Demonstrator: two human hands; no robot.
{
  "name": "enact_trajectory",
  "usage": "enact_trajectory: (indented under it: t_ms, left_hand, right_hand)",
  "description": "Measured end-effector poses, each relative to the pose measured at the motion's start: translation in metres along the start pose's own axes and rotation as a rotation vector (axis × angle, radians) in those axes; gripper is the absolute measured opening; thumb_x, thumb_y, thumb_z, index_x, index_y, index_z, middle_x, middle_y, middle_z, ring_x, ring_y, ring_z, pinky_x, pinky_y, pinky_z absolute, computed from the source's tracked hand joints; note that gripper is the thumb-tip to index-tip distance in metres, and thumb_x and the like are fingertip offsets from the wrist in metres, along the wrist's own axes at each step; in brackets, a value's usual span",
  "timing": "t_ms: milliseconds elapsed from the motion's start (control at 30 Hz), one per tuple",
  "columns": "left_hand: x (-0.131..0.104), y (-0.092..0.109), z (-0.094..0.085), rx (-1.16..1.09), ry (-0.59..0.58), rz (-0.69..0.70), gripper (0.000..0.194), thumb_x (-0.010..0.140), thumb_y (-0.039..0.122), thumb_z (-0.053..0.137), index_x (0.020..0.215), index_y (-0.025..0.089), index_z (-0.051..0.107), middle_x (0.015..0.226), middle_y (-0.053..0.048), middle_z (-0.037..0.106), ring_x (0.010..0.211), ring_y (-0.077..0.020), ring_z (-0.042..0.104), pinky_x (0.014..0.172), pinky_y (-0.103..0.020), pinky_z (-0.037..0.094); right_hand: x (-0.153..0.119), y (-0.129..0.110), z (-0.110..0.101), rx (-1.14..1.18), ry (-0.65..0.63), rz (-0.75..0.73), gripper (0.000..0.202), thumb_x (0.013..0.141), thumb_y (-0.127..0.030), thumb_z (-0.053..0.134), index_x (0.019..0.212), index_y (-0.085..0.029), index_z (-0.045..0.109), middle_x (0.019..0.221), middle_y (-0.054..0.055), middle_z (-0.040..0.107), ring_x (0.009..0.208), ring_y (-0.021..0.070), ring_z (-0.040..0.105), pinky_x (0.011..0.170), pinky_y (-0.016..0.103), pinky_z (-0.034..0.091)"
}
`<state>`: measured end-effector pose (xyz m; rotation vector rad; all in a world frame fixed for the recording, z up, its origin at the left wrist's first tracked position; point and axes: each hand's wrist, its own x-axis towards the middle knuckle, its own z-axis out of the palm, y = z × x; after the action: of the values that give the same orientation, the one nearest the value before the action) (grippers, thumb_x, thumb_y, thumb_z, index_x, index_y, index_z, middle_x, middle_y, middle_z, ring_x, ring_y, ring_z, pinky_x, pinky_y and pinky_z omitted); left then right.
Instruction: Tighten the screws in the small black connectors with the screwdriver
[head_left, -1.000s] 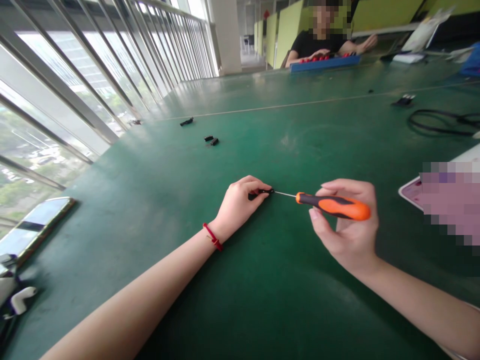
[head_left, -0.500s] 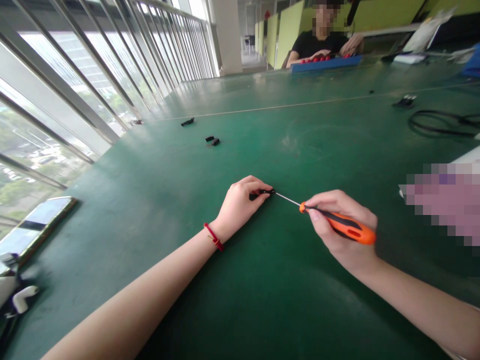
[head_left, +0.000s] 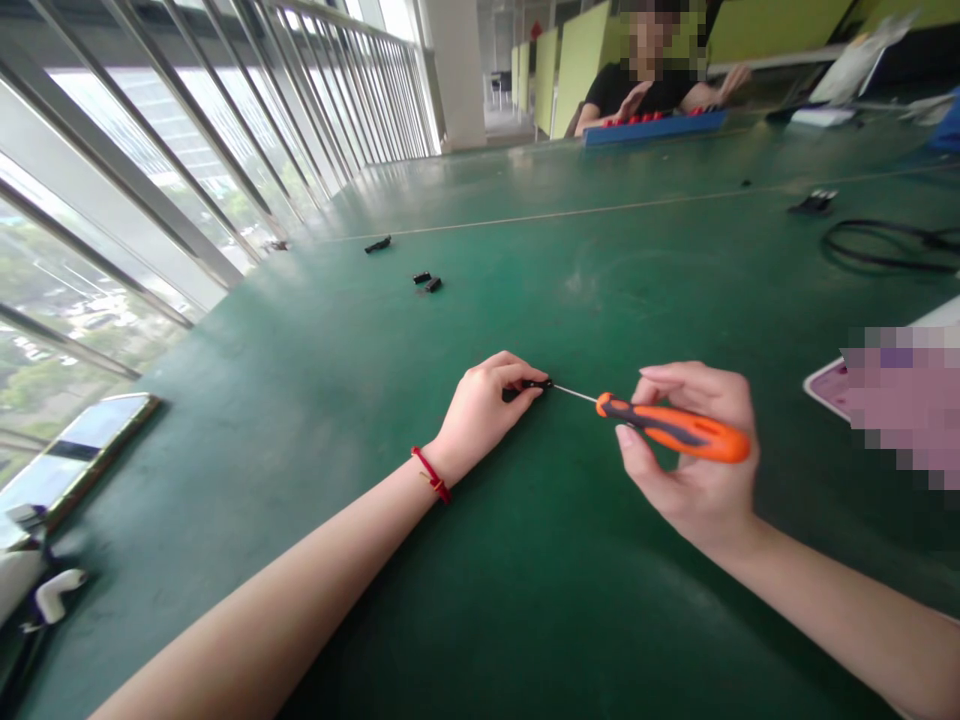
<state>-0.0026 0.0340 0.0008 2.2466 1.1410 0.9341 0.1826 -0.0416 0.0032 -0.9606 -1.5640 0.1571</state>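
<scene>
My left hand (head_left: 491,405) is closed in a pinch on a small black part (head_left: 538,384) at the table's middle; its exact kind is too small to make out, and the fingers cover some of it. An orange and dark grey screwdriver (head_left: 675,428) lies across my right hand (head_left: 709,470), with its thin metal shaft pointing left. The shaft's tip meets the right end of the black part. Thumb and forefinger of my right hand are spread apart, while the handle's rear rests against the palm side.
On the green table (head_left: 480,600), several small black pieces (head_left: 428,282) lie beyond my left hand. A phone (head_left: 75,455) and white earphones (head_left: 60,595) are at left, a black cable (head_left: 885,245) at right. Across the table, a person (head_left: 649,90) sits behind a blue tray (head_left: 656,128).
My right thumb and forefinger have loosened and spread from the screwdriver's front, and its handle has turned and risen slightly. My left hand keeps its pinch. The person opposite has moved their hands apart.
</scene>
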Motion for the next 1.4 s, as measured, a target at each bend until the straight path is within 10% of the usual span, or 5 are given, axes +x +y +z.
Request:
enact_trajectory:
  t_ms: [767, 933, 1100, 1267, 1400]
  left_hand:
    - [0.0000, -0.0005, 0.0001, 0.001, -0.006, 0.001, 0.016, 0.081, 0.016, 0.059, 0.092, 0.017, 0.070, 0.092, -0.004, 0.066, 0.076, -0.0121, 0.060, 0.071, -0.025, 0.050]
    - [-0.0002, -0.0002, 0.0001, 0.000, -0.004, -0.002, 0.016, 0.082, 0.017, 0.058, 0.092, 0.018, 0.070, 0.093, -0.004, 0.066, 0.076, -0.0124, 0.060, 0.070, -0.025, 0.050]
    - [-0.0001, -0.0003, 0.0001, 0.009, -0.007, 0.001, 0.016, 0.082, 0.017, 0.058, 0.092, 0.018, 0.070, 0.093, -0.004, 0.066, 0.077, -0.0127, 0.060, 0.071, -0.025, 0.050]
    - [0.0001, -0.0007, -0.0003, 0.007, -0.009, 0.002, 0.016, 0.082, 0.017, 0.058, 0.092, 0.018, 0.070, 0.093, -0.005, 0.066, 0.076, -0.0127, 0.060, 0.070, -0.026, 0.050]
    - [0.0002, -0.0008, -0.0004, 0.015, -0.009, 0.004, 0.016, 0.082, 0.017, 0.058, 0.092, 0.018, 0.070, 0.092, -0.004, 0.066, 0.076, -0.0125, 0.060, 0.071, -0.025, 0.050]
  right_hand:
    - [0.0003, -0.0001, 0.0000, 0.016, -0.005, 0.017, 0.043, 0.068, -0.014, 0.065, 0.108, -0.025, 0.051, 0.079, 0.001, 0.052, 0.067, 0.0157, 0.054, 0.061, 0.032, 0.049]
    - [-0.0012, -0.0032, -0.0014, -0.128, -0.129, 0.031, 0.015, 0.076, -0.017, 0.061, 0.089, -0.024, 0.058, 0.071, 0.000, 0.059, 0.066, 0.0151, 0.058, 0.059, 0.030, 0.048]
    - [-0.0011, -0.0013, 0.0004, -0.033, 0.007, 0.010, 0.039, 0.071, -0.014, 0.064, 0.107, -0.024, 0.054, 0.083, 0.002, 0.056, 0.072, 0.0164, 0.058, 0.064, 0.032, 0.052]
    - [-0.0006, -0.0029, -0.0009, -0.119, -0.147, 0.011, 0.017, 0.076, -0.017, 0.061, 0.091, -0.024, 0.058, 0.068, 0.000, 0.057, 0.066, 0.0168, 0.057, 0.063, 0.034, 0.049]
    - [-0.0004, -0.0017, 0.0003, -0.066, -0.006, -0.002, 0.030, 0.072, -0.014, 0.063, 0.098, -0.024, 0.056, 0.087, 0.003, 0.058, 0.075, 0.0172, 0.058, 0.066, 0.033, 0.051]
